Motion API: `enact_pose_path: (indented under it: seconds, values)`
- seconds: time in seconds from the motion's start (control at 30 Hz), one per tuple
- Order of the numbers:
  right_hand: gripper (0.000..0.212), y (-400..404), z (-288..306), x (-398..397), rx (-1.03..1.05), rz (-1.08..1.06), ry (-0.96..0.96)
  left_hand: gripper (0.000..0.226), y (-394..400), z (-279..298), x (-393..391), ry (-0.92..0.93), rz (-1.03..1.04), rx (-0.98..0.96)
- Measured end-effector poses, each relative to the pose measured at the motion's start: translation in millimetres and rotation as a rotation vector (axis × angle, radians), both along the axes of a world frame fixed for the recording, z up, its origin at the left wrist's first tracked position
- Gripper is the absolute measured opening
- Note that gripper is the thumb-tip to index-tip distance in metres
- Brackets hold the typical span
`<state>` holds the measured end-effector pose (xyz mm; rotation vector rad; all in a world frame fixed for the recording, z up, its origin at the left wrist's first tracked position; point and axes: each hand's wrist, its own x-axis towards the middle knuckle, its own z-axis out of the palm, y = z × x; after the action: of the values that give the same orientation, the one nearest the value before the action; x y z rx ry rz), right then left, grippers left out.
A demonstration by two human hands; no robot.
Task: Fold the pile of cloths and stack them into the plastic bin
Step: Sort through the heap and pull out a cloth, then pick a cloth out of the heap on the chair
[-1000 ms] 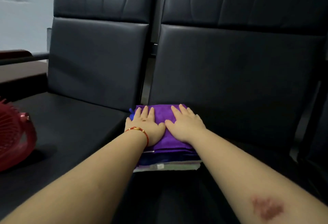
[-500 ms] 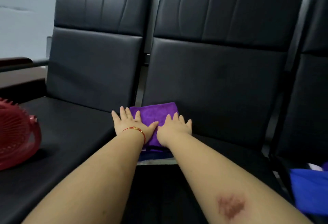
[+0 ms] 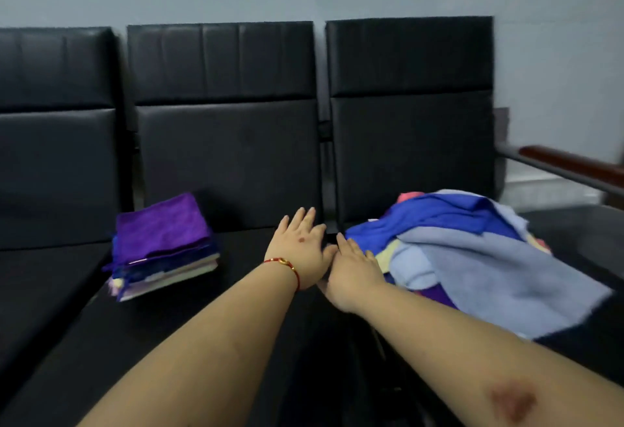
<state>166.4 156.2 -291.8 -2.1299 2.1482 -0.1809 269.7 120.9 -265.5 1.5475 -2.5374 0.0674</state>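
A stack of folded cloths (image 3: 162, 251), a purple cloth (image 3: 160, 226) uppermost, lay on the middle seat (image 3: 256, 291) of the black bench, not in any bin; no plastic bin was in view. An unfolded pile of cloths (image 3: 472, 257) lay on the right seat. The left hand (image 3: 300, 251) and right hand (image 3: 354, 269) reached toward it, each grip released, fingers straight, holding nothing. Judged partway: folding and binning were outstanding.

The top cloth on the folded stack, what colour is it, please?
Purple, in the head view.
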Motion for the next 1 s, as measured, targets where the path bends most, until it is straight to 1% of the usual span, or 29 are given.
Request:
enact_pose_path:
  seconds: [0.03, 0.1, 0.2, 0.27, 0.33, 0.37, 0.47, 0.5, 0.53, 0.6, 0.7, 0.8, 0.87, 0.93, 1.0]
  values:
    - [0.068, 15.5, 5.7, -30.3, -0.002, -0.047, 0.01, 0.057, 13.6, 1.4, -30.4, 0.038, -0.029, 0.026]
    - [0.067, 32.4, 13.8, -65.9, -0.005, -0.096, 0.029, 0.056, 27.9, -4.0, -62.6, 0.123, -0.019, 0.103]
    - [0.064, 59.3, 18.9, -121.0, -0.034, -0.186, 0.05, 0.055, 47.6, -14.8, -111.6, 0.12, -0.028, 0.19]
    - [0.065, 71.9, 17.4, -150.8, -0.028, -0.24, 0.09, 0.053, 55.6, -20.1, -137.9, 0.112, -0.081, 0.219]
    - [0.062, 78.1, 13.9, -175.8, -0.005, -0.29, 0.102, 0.051, 58.1, -21.7, -161.0, 0.171, -0.148, 0.253]
    - [0.06, 79.0, 11.9, -188.3, -0.008, -0.31, 0.089, 0.05, 57.4, -20.8, -173.3, 0.243, -0.176, 0.279]
    - [0.051, 74.6, 8.0, -220.1, -0.071, -0.34, 0.021, 0.044, 52.1, -12.6, -204.4, 0.637, -0.165, 0.448]
    - [0.047, 72.0, 7.5, -228.8, -0.106, -0.343, -0.01, 0.043, 49.5, -9.6, -213.6, 0.72, -0.168, 0.472]
    - [0.04, 67.0, 6.3, -238.2, -0.149, -0.349, -0.041, 0.042, 46.1, -7.2, -223.3, 0.729, -0.195, 0.468]
    - [0.031, 56.5, 4.5, -253.5, -0.22, -0.38, -0.129, 0.041, 38.2, -8.2, -241.2, 0.673, -0.254, 0.447]
    - [0.03, 41.8, 0.3, -270.7, -0.255, -0.429, -0.326, 0.045, 22.4, -17.1, -262.1, 0.57, -0.271, 0.406]
    - [0.039, 29.0, -13.2, -284.6, -0.223, -0.448, -0.363, 0.048, 4.1, -32.0, -276.8, 0.477, -0.195, 0.378]
    - [0.045, 24.1, -22.0, -287.9, -0.209, -0.463, -0.368, 0.043, -3.2, -40.6, -281.5, 0.476, -0.147, 0.364]
    - [0.054, 22.3, -26.7, -288.0, -0.234, -0.47, -0.37, 0.033, -6.0, -45.1, -283.3, 0.516, -0.097, 0.346]
    - [0.062, 22.3, -24.7, -288.0, -0.269, -0.446, -0.375, 0.015, -7.1, -46.1, -283.5, 0.556, -0.071, 0.344]
